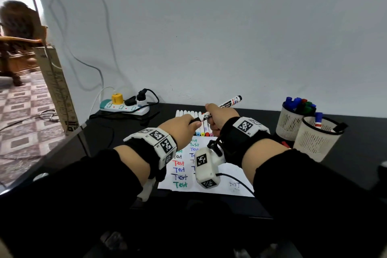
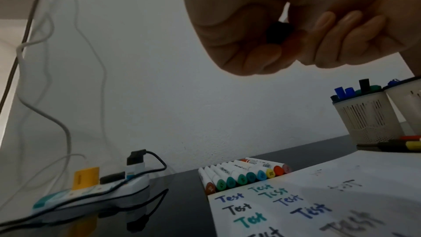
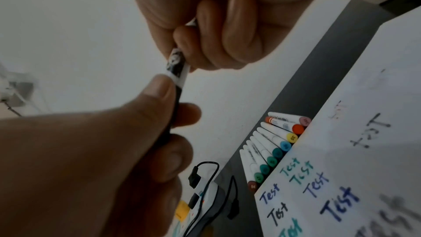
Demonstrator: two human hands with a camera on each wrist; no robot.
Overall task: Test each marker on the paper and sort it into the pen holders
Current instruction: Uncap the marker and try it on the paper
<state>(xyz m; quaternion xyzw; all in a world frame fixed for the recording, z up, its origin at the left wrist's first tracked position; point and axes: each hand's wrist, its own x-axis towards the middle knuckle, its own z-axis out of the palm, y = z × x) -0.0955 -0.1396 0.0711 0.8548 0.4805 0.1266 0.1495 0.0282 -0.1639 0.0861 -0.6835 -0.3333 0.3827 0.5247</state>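
At the centre of the head view, a marker point(image 1: 227, 104) was gripped in the curled right hand point(image 1: 219, 120). Its black cap point(image 1: 195, 120) was pinched by the left hand point(image 1: 180, 126), above the paper point(image 1: 228, 176).

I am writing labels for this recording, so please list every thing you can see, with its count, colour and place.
held marker: one, white with black cap, above the paper
markers in a row: several, white, behind the paper
paper: one, white, "Test" written many times, on the table
pen holders: two, cream, at right, holding markers
power strip: one, white-teal, at left
table: one, black
left hand: grips the cap
right hand: grips the barrel
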